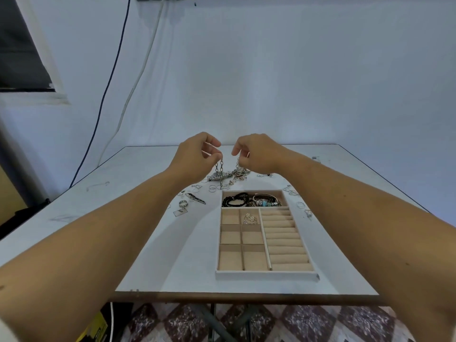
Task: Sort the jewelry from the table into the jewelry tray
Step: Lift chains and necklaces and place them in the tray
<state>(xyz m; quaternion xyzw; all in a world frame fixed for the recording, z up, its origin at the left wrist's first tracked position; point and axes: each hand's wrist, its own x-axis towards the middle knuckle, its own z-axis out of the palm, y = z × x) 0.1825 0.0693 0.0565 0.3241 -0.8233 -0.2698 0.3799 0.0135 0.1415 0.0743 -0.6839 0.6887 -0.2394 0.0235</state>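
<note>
Both my hands are raised over the far middle of the table. My left hand [197,155] pinches a silver link chain [220,169] that hangs down toward a heap of tangled jewelry [230,176]. My right hand [256,153] pinches another strand [237,164] rising from the same heap. The beige jewelry tray [266,274] lies nearer to me. Its far compartment holds black and beaded bracelets [251,199], and one small square compartment holds a pearl piece [250,218]. The ring rolls on the tray's right side are bare.
Loose rings [212,188] and small pieces lie left of the tray, among them a ring [183,203] and a dark pendant [196,198]. More small silver items [299,204] lie right of the tray. The table's front edge [246,296] is close to me.
</note>
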